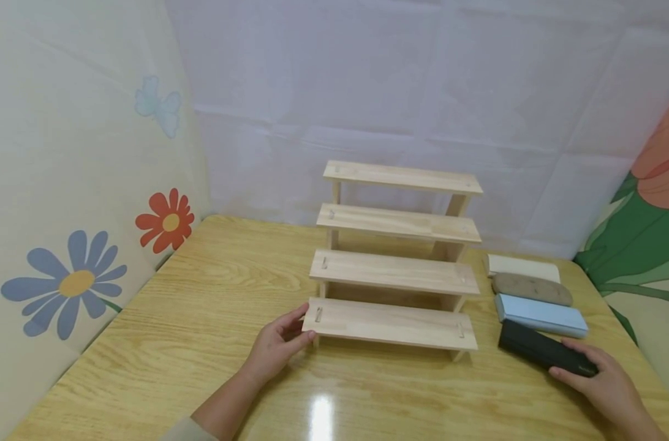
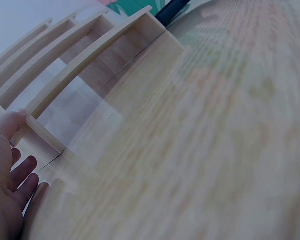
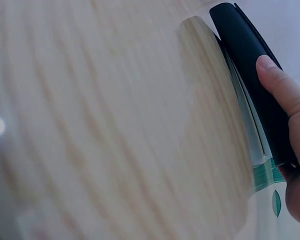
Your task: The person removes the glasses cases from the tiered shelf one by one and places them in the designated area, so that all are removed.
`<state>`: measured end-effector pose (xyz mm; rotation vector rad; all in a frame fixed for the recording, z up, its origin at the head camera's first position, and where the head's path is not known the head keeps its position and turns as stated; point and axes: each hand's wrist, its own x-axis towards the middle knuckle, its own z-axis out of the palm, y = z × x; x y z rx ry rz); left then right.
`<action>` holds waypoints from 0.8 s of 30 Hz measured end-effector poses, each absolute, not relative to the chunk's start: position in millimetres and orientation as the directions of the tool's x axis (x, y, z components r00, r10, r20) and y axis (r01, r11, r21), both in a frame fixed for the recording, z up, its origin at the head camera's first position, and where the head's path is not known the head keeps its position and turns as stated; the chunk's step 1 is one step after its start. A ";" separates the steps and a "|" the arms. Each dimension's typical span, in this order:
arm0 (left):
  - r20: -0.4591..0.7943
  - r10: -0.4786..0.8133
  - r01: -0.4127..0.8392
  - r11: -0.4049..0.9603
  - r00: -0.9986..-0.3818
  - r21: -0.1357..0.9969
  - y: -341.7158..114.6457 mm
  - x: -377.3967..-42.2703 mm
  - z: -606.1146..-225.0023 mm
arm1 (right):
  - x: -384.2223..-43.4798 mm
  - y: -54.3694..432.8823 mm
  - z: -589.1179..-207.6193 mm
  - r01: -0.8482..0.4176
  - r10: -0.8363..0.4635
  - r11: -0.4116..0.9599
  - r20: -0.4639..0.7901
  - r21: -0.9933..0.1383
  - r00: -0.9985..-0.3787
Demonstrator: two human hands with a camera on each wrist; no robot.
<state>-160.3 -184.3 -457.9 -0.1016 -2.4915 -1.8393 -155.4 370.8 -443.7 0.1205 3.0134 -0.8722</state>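
Observation:
A four-step wooden display stand (image 1: 392,272) stands on the table. My left hand (image 1: 279,346) holds the left end of its lowest shelf, thumb at the front corner; in the left wrist view the lower fingers of that hand (image 2: 7,170) hang loosely beneath. My right hand (image 1: 604,383) grips the near right end of a long black glasses case (image 1: 544,348), to the right of the stand. The right wrist view shows the thumb (image 3: 272,75) lying along the case (image 3: 250,65), its far end tilted clear of the table. Its underside fingers are mostly hidden.
Behind the black case lie a light blue case (image 1: 541,315), a grey-brown case (image 1: 533,289) and a white case (image 1: 524,267) in a row. A pale cloth (image 1: 367,79) hangs behind the table (image 1: 230,269), with flower-patterned panels at both sides.

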 end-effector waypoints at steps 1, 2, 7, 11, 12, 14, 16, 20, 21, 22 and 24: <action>0.073 0.027 0.078 0.293 -0.997 0.953 -184.1 -160.1 -457.7 | -155.7 371.2 -444.0 0.077 0.073 0.842 -0.028 -0.533 -0.997; 0.071 0.027 0.076 0.292 -0.997 0.954 -184.2 -160.1 -457.7 | -156.0 371.8 -444.2 0.077 0.071 0.841 -0.032 -0.536 -0.997; 0.071 0.026 0.076 0.285 -0.997 0.956 -184.0 -160.0 -457.9 | -157.7 374.0 -445.5 0.083 0.059 0.843 -0.061 -0.532 -0.996; 0.074 0.025 0.078 0.282 -0.997 0.956 -184.3 -160.5 -459.0 | -158.3 374.8 -446.4 0.082 0.051 0.853 -0.073 -0.515 -0.996; 0.075 0.027 0.079 0.283 -0.997 0.956 -184.4 -160.7 -459.1 | -158.4 374.8 -446.5 0.080 0.049 0.854 -0.074 -0.514 -0.996; 0.076 0.029 0.082 0.284 -0.997 0.955 -184.6 -160.9 -459.4 | -158.4 374.6 -446.4 0.079 0.047 0.858 -0.075 -0.508 -0.996; 0.077 0.031 0.083 0.284 -0.997 0.955 -184.8 -161.0 -459.4 | -158.3 374.4 -446.1 0.077 0.044 0.860 -0.078 -0.504 -0.996; 0.070 0.031 0.075 0.282 -0.997 0.956 -184.8 -160.9 -458.6 | -159.2 374.8 -445.7 0.080 0.051 0.867 -0.073 -0.492 -0.996; 0.068 0.030 0.073 0.280 -0.997 0.957 -184.7 -160.9 -458.4 | -159.5 374.9 -446.0 0.084 0.059 0.871 -0.066 -0.484 -0.996; 0.065 0.030 0.071 0.280 -0.997 0.957 -184.6 -160.7 -458.1 | -159.8 375.1 -446.5 0.087 0.069 0.874 -0.054 -0.478 -0.996; 0.062 0.032 0.068 0.278 -0.998 0.958 -184.3 -160.5 -457.8 | -160.1 375.9 -448.0 0.098 0.095 0.877 -0.031 -0.470 -0.995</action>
